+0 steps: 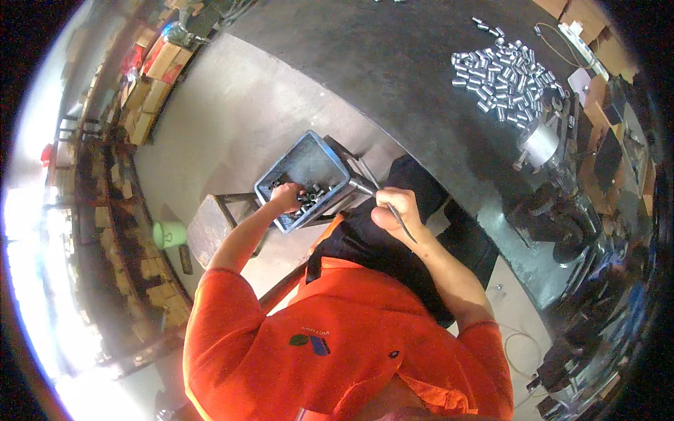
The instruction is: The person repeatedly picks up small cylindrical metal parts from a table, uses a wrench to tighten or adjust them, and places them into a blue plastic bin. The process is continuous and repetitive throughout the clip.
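Observation:
My left hand [286, 197] reaches into a blue plastic bin [338, 156], fingers curled among small metal sleeves [314, 195] piled at its near end. Whatever is between those fingers is too small to make out. To the right of the bin, my right hand [399, 208] is closed round a thin dark metal rod [403, 226]. One end of the rod lies back along my wrist. A shiny metal cylinder [362, 186] shows on the other side of the fist, close to the bin's right rim; whether it sits on the rod I cannot tell.
Stools support the bin, one with a worn seat [211, 228]. A dark worktable [393, 77] spans the upper right, bearing a heap of shiny metal sleeves [505, 77] and a machine with a silver cylinder [539, 144]. A green bucket [168, 234] stands left, near shelves of boxes [151, 105].

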Demonstrator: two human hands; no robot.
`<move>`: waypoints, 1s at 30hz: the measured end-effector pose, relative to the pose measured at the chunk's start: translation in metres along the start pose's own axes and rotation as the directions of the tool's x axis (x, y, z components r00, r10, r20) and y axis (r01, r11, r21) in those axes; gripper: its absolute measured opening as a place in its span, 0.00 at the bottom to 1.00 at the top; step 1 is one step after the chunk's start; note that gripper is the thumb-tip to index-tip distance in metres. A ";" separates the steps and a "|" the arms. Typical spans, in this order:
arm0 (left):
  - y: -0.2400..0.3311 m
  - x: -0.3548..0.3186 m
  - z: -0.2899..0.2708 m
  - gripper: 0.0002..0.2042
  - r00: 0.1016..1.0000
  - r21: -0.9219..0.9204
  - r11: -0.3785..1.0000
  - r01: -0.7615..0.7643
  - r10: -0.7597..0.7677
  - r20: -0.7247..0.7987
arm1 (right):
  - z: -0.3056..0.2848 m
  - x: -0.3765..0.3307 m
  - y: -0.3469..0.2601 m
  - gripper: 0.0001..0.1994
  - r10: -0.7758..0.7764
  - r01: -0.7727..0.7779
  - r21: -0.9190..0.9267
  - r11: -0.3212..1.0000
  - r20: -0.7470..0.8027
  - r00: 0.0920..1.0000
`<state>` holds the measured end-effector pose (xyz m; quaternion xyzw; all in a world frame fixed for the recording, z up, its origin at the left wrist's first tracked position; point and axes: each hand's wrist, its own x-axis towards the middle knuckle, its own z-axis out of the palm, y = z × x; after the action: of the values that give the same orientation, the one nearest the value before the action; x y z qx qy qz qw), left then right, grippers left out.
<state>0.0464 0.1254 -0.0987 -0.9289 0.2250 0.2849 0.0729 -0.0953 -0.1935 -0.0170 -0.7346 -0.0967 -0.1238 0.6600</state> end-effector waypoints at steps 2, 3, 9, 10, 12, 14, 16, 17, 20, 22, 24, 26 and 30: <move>0.005 -0.003 -0.010 0.13 0.998 0.051 0.997 -0.056 0.056 -0.002 | 0.000 -0.001 0.001 0.13 -0.004 0.004 -0.001 1.000 -0.009 1.000; 0.004 -0.003 -0.010 0.13 0.999 0.005 0.999 -0.042 0.042 -0.008 | 0.001 -0.001 0.003 0.13 -0.001 0.001 -0.015 1.000 -0.008 1.000; 0.008 0.006 -0.010 0.13 0.997 -0.075 0.995 -0.064 0.061 -0.037 | 0.004 -0.001 0.004 0.12 -0.011 0.011 -0.032 0.999 -0.007 1.000; 0.015 0.007 -0.010 0.13 0.996 -0.058 0.996 -0.072 0.069 -0.050 | 0.004 -0.001 0.005 0.12 -0.009 0.009 -0.027 1.000 -0.008 1.000; 0.024 0.010 -0.009 0.14 0.995 -0.069 0.995 -0.067 0.061 -0.085 | 0.004 -0.001 0.004 0.12 -0.005 0.005 -0.028 1.000 -0.002 1.000; 0.030 0.015 -0.006 0.15 0.992 -0.127 0.991 -0.044 0.028 -0.125 | 0.002 -0.001 0.003 0.12 0.001 0.000 -0.019 1.000 0.007 1.000; 0.035 0.016 -0.009 0.16 0.994 -0.131 0.991 -0.037 0.023 -0.103 | 0.002 -0.002 0.004 0.13 0.013 -0.013 -0.002 1.000 0.013 1.000; 0.036 0.019 -0.009 0.16 0.994 -0.122 0.991 -0.049 0.036 -0.107 | 0.001 -0.002 0.005 0.13 0.009 -0.009 -0.007 1.000 0.009 1.000; 0.027 0.028 -0.003 0.16 0.989 -0.140 0.988 -0.066 0.047 -0.137 | 0.004 -0.002 0.005 0.13 -0.002 0.002 -0.015 1.000 0.007 1.000; 0.026 0.031 -0.007 0.16 0.988 -0.132 0.987 -0.089 0.070 -0.140 | 0.004 -0.002 0.003 0.14 0.009 -0.009 -0.029 1.000 0.006 1.000; 0.025 0.031 -0.012 0.15 0.987 -0.091 0.989 -0.118 0.106 -0.122 | 0.003 -0.001 0.002 0.13 0.001 -0.001 -0.010 1.000 0.010 1.000; 0.020 0.024 -0.015 0.12 0.942 -0.266 0.944 -0.197 0.108 -0.316 | 0.001 0.000 0.000 0.13 0.000 0.000 0.003 1.000 0.011 1.000; 0.029 0.000 -0.048 0.14 0.982 -0.935 0.303 -0.186 0.042 -0.182 | 0.001 0.000 -0.001 0.13 0.021 -0.021 -0.007 1.000 0.019 1.000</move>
<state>0.0570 0.0870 -0.0589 -0.7920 0.0844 0.3090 -0.5197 -0.0958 -0.1922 -0.0167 -0.7389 -0.0949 -0.1102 0.6579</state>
